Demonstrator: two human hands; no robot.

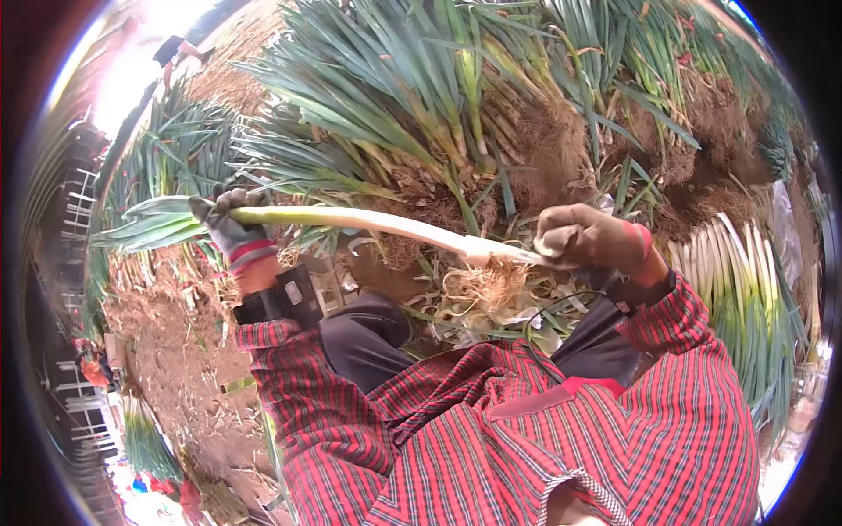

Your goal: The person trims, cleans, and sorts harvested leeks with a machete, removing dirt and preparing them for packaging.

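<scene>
A long green onion (368,219) stretches across in front of me, its leaves to the left and its white shaft to the right. My gloved left hand (232,221) is closed round it where the green leaves begin. At the other end, my gloved right hand (596,238) is closed, its fingers pinching a pale strip of outer skin (524,254) beside the root end. The stringy roots (487,282) hang beneath that end. Below lies a litter of peeled skins (478,329) on the ground between my knees.
A big heap of unpeeled green onions (395,96) with soil on their roots lies ahead. On the right is a stack of clean white-stemmed onions (732,280). Bare soil (167,333) stretches to the left, with another onion bundle (149,438) farther down. A person (175,53) is far back left.
</scene>
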